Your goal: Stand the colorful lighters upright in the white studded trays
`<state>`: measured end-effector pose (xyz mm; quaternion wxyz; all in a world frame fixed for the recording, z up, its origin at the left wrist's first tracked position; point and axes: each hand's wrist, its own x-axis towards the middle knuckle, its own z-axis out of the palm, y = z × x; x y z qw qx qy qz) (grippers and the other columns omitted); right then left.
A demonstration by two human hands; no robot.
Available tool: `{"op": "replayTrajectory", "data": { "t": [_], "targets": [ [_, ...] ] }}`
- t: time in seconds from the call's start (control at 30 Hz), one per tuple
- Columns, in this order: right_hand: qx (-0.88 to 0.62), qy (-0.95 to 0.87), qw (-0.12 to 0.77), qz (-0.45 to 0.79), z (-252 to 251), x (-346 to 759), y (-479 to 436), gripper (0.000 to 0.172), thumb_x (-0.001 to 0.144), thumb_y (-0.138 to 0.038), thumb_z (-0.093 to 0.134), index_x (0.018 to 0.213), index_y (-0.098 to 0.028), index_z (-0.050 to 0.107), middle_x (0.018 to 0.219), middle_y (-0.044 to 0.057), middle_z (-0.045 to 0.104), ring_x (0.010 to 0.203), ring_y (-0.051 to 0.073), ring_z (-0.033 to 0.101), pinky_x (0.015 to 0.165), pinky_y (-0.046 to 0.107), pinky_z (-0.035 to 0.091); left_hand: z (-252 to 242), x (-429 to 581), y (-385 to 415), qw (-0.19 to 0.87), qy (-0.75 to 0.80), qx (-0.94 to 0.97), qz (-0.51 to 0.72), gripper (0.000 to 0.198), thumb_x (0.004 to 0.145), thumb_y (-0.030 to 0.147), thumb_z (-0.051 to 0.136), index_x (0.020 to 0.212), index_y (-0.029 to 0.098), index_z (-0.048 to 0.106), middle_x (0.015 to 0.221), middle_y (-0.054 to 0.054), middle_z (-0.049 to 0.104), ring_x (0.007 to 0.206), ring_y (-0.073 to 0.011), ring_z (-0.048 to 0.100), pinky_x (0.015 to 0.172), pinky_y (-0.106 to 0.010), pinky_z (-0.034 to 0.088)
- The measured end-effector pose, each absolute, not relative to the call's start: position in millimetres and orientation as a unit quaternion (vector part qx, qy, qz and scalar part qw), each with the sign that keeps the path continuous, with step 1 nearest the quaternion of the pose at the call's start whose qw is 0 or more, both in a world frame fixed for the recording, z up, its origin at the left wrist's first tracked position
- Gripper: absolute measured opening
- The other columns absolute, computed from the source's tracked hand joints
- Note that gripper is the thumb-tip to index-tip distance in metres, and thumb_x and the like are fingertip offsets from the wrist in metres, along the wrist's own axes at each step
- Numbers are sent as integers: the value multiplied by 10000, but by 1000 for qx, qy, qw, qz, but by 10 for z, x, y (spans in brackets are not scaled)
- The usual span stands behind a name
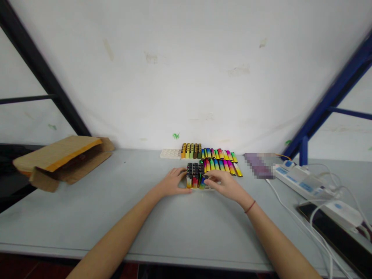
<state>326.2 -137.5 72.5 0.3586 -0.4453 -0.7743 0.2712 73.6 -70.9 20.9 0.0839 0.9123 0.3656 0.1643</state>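
Several rainbow-coloured lighters (195, 175) stand upright in a tight block on the grey table (174, 228). My left hand (172, 182) rests flat against the block's left side. My right hand (223, 183) presses on its right front, fingertips pinching one lighter (203, 181) at the edge. Behind the block, more lighters (222, 166) lie in a slanted row, and a further row (207, 152) stands at the back next to a white tray (170, 154).
An open cardboard box (62, 159) lies on its side at the left. At the right are a white power strip (300, 179) with cables, a blurred purple object (259, 164) and a dark phone (334, 228). A white wall stands behind.
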Motion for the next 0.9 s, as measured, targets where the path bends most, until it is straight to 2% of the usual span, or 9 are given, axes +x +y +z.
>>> {"op": "replayTrajectory", "data": {
  "t": [0.2, 0.33, 0.5, 0.63, 0.9],
  "targets": [
    [-441, -807, 339, 197, 732, 3226, -1393, 249, 895, -343, 548, 1070, -189, 636, 869, 67, 719, 778, 198, 675, 724, 314, 505, 208, 735, -709, 88, 367, 910, 169, 805, 736, 679, 633, 1331, 158, 484, 1349, -155, 475, 1220, -349, 442, 1064, -482, 330],
    [-440, -810, 342, 183, 720, 3221, -1379, 232, 907, -344, 529, 1069, -216, 635, 836, 48, 718, 754, 195, 674, 701, 301, 498, 209, 732, -710, 96, 365, 909, 175, 790, 732, 680, 638, 1338, 199, 479, 1351, -129, 479, 1222, -342, 444, 1066, -478, 328],
    [-445, -806, 355, 163, 690, 3194, -1375, 216, 903, -332, 536, 1063, -223, 633, 868, 49, 720, 774, 195, 676, 712, 294, 497, 217, 735, -712, 95, 367, 910, 171, 807, 734, 678, 635, 1349, 184, 466, 1347, -138, 479, 1213, -343, 449, 1062, -482, 330],
    [-444, -807, 353, 165, 688, 3176, -1384, 214, 905, -327, 534, 1067, -222, 628, 880, 50, 719, 788, 197, 674, 721, 299, 494, 226, 742, -716, 92, 369, 911, 163, 814, 738, 670, 636, 1342, 149, 473, 1350, -159, 472, 1215, -351, 445, 1064, -483, 331],
    [-443, -800, 357, 190, 683, 3203, -1382, 224, 896, -323, 536, 1071, -219, 630, 855, 46, 703, 751, 182, 645, 690, 293, 489, 198, 734, -703, 91, 364, 910, 178, 791, 728, 681, 638, 1328, 189, 487, 1339, -134, 488, 1213, -345, 454, 1063, -483, 331]
  ]
}}
